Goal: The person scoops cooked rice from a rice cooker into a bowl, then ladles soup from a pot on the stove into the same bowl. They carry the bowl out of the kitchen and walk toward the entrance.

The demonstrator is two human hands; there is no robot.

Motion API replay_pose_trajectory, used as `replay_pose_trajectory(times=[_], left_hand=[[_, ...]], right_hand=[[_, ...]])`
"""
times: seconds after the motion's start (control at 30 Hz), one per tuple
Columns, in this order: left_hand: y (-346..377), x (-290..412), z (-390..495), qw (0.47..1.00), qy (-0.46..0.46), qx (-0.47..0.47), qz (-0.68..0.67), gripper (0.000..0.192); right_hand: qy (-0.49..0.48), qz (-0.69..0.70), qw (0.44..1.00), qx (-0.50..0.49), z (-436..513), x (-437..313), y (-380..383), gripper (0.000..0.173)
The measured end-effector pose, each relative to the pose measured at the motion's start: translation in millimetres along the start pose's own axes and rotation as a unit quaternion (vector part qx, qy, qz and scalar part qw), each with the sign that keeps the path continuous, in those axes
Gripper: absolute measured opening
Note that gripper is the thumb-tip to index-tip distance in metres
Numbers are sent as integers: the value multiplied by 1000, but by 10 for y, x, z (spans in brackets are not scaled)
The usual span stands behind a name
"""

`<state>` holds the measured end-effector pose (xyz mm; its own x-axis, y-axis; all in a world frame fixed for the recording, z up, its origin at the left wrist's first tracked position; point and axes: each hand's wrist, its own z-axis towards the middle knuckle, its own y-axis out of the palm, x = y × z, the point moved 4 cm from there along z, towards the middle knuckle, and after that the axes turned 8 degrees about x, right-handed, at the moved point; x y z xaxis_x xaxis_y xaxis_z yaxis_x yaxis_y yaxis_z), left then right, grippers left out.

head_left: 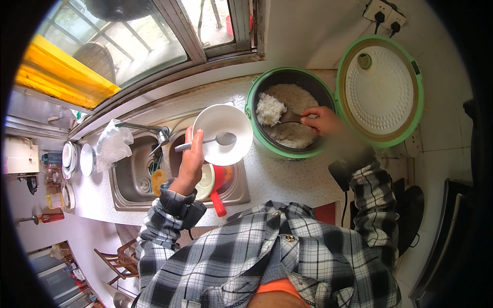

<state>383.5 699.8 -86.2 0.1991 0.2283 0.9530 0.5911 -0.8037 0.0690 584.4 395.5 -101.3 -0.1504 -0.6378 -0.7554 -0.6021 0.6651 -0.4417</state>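
Note:
My left hand [192,159] holds a white bowl [238,123] beside the open rice cooker, together with a metal spoon [225,138] whose head rests over the bowl's inside. The bowl has no rice in it. My right hand [319,121] grips a dark rice paddle [291,116] loaded with a clump of cooked rice [270,109]. Paddle and clump are over the dark pot of the green rice cooker [252,127], where more cooked rice [296,94] lies. The cooker's lid [379,90] is tilted back at the right.
A double steel sink [133,169] with a faucet [162,134] lies at the left. A red-handled strainer [218,200] rests in its right basin. A plastic bag [111,144], bowls [88,159] and plates [69,154] stand further left. Plugs [379,17] hang from wall sockets.

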Motion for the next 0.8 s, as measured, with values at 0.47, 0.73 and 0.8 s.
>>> replay_pose_trajectory(times=[0.47, 0.73, 0.8], left_hand=[[550, 437, -531, 993, -23, -109, 40, 40], [656, 326, -798, 990, -51, -127, 31, 56], [690, 317, -800, 990, -52, -128, 10, 58]], right_hand=[[-181, 27, 947, 262, -1629, -71, -131, 34], [-400, -478, 643, 446, -2354, -665, 591, 40], [-428, -477, 616, 458, -2391, -717, 625, 43]])
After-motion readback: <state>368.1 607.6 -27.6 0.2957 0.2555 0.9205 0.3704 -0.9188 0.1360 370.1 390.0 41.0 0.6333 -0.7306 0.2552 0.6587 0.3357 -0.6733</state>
